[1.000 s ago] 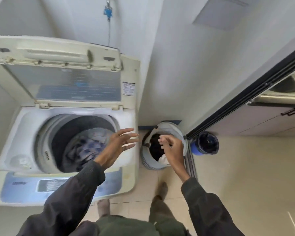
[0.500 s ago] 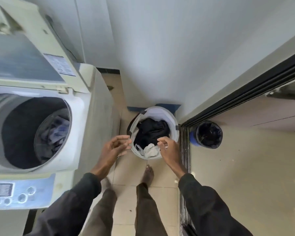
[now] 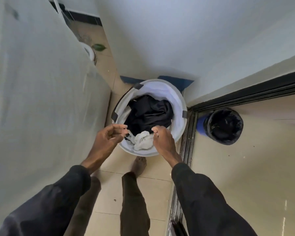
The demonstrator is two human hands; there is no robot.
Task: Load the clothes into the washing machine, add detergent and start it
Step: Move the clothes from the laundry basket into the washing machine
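Observation:
A round white laundry basket stands on the tiled floor against the wall. Inside lie dark clothes and, at the near edge, a crumpled white garment. My left hand hovers at the basket's near left rim, fingers half curled and apart, holding nothing. My right hand is over the near right rim with curled fingers touching the white garment; its fingertips are hidden. The washing machine shows only its pale side panel at the left; its drum is out of view.
A black-lined blue bin stands to the right, past a dark sliding-door track. My bare foot is just in front of the basket. A narrow floor gap runs between machine and wall, with a green leaf lying there.
The view has swung right and down, from the open drum to the basket. My left hand came from over the drum to the basket's left rim. My right hand stayed at the white garment.

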